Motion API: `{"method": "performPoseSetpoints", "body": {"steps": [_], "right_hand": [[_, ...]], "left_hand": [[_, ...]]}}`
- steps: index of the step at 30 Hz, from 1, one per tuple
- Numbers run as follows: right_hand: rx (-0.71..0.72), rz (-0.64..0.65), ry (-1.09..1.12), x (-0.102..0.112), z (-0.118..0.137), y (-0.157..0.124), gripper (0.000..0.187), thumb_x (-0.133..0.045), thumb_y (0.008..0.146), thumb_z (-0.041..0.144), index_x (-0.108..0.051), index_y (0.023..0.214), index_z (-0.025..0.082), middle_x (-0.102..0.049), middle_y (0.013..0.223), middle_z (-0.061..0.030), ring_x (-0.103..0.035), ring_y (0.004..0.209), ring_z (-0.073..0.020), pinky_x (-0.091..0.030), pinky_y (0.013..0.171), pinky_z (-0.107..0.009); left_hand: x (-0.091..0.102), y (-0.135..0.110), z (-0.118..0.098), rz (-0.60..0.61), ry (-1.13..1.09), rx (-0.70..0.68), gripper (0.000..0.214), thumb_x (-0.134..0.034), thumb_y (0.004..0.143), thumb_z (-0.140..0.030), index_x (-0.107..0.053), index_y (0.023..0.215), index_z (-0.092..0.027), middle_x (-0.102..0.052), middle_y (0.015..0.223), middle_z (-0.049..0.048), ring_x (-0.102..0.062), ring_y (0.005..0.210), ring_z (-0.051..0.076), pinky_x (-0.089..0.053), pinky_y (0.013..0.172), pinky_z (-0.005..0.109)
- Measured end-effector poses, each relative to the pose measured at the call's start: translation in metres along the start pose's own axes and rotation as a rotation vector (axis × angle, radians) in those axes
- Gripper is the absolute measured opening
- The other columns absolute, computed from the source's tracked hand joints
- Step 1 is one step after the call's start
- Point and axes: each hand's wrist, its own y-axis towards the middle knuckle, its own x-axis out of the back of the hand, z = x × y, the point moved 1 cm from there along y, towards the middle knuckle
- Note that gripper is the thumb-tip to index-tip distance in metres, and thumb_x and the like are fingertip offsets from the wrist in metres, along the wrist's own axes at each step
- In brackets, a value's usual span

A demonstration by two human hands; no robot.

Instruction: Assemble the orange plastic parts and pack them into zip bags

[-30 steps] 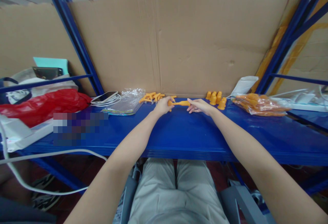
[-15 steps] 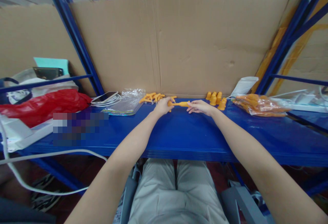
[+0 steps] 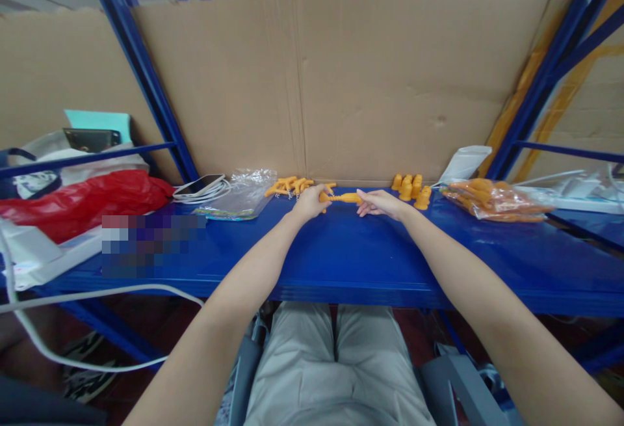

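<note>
Both hands meet at the back of a blue shelf (image 3: pixel 341 257). My left hand (image 3: pixel 310 201) is closed around the left end of a small orange plastic part (image 3: pixel 342 197). My right hand (image 3: pixel 380 203) pinches the right end of the same part, which lies level between them just above the shelf. Behind my left hand lies a loose heap of thin orange pieces (image 3: pixel 290 185). Behind my right hand stands a cluster of short orange cone-shaped caps (image 3: pixel 412 188).
A clear bag of orange parts (image 3: pixel 492 198) and a white pouch (image 3: pixel 463 161) lie at the right. An empty clear bag (image 3: pixel 241 193), a phone with a white cable (image 3: pixel 199 185) and a red bag (image 3: pixel 78 199) are at the left. Cardboard (image 3: pixel 341 81) backs the shelf.
</note>
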Motion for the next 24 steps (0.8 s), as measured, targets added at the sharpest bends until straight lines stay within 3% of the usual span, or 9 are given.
{"method": "performPoseSetpoints", "body": {"steps": [6,17,21,24], "right_hand": [[-0.008,-0.014,-0.021,-0.0006,0.0022,-0.0001,0.062,-0.050,0.082,0.076,-0.064,0.071,0.016,-0.073,0.071,-0.0099,-0.069,0.067,-0.0150,-0.049,0.059,-0.022],[-0.065,-0.031,-0.007,-0.0036,0.0081,-0.0035,0.065,-0.045,0.085,0.076,-0.063,0.070,0.015,-0.071,0.068,-0.0103,-0.066,0.061,-0.0139,-0.046,0.058,-0.022],[-0.049,0.015,0.017,-0.0017,0.0049,-0.0017,0.051,-0.053,0.090,0.062,-0.066,0.099,0.014,-0.075,0.093,-0.0119,-0.067,0.065,-0.0112,-0.041,0.051,-0.017],[0.008,0.051,0.021,0.0004,0.0005,-0.0002,0.046,-0.066,0.088,0.045,-0.058,0.125,0.019,-0.072,0.112,-0.0114,-0.069,0.069,-0.0093,-0.035,0.047,-0.015]], "left_hand": [[-0.0010,0.0004,0.0012,-0.008,-0.005,-0.016,0.023,-0.071,0.076,-0.012,-0.068,0.099,-0.016,-0.073,0.096,0.0059,-0.067,0.090,0.019,-0.052,0.086,0.030],[-0.0031,0.0022,0.0044,-0.016,0.014,-0.026,0.022,-0.070,0.077,-0.012,-0.068,0.098,-0.017,-0.072,0.090,0.0034,-0.067,0.085,0.018,-0.054,0.082,0.030],[-0.0027,0.0027,0.0047,-0.003,0.045,-0.005,0.023,-0.070,0.077,-0.013,-0.068,0.100,-0.016,-0.072,0.091,0.0051,-0.067,0.088,0.020,-0.053,0.083,0.031],[-0.0017,0.0029,0.0047,0.015,0.077,0.010,0.024,-0.070,0.078,-0.015,-0.068,0.102,-0.016,-0.072,0.091,0.0059,-0.067,0.088,0.021,-0.053,0.083,0.032]]}}
